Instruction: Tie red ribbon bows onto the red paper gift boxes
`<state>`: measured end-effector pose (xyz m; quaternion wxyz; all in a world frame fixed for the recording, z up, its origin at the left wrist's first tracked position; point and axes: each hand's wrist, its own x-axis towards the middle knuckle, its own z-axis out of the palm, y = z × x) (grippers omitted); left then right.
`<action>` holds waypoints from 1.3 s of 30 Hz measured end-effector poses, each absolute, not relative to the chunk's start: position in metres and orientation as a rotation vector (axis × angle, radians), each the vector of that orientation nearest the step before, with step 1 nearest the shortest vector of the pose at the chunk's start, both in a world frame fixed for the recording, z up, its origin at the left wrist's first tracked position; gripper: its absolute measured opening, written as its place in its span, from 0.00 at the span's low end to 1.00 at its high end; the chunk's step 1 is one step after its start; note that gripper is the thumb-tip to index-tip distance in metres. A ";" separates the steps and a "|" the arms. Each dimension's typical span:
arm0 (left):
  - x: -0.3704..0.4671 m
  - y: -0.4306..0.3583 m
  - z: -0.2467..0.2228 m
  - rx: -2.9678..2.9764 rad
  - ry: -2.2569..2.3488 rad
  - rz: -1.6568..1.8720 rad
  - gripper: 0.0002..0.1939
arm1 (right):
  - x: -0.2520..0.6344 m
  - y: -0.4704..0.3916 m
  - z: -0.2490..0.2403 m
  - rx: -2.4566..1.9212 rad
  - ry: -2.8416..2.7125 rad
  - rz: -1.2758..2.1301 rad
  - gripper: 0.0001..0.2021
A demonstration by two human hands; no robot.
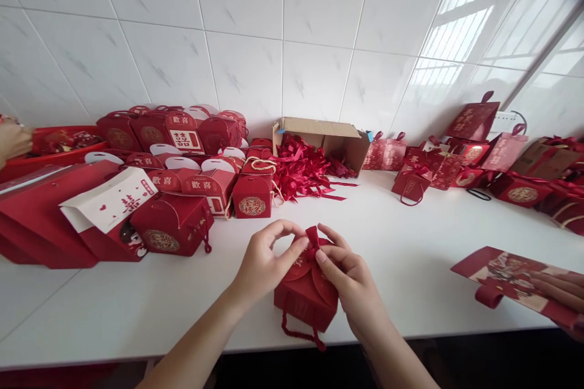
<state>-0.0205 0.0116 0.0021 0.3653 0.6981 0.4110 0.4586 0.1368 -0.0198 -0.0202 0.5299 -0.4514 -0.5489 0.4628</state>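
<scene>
Pinches the red ribbon (312,236) with left hand (267,258) and right hand (353,270), just above the red box (305,304) (on the white table (246,328)).

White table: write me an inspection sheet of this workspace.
Surface: white table, a seam at left.
Things: red box with a red bow on top.
Clutter: red boxes at left, cardboard carton with loose ribbons spilling out, more boxes and bags at right.
Grips: left hand and right hand, both on the bow.
Cables: black cable by the wall socket.
Surroundings: tiled wall; others' hands at far left and far right.
</scene>
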 end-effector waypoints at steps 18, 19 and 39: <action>-0.041 0.007 0.025 2.130 1.025 0.848 0.05 | 0.174 -0.051 0.016 -1.281 -1.941 0.479 0.09; -0.042 0.007 0.027 2.157 1.010 0.824 0.05 | 0.175 -0.051 0.022 -1.285 -1.953 0.504 0.09; -0.039 0.029 0.060 2.472 0.751 0.344 0.11 | 0.175 -0.023 0.038 -0.951 -2.565 0.456 0.25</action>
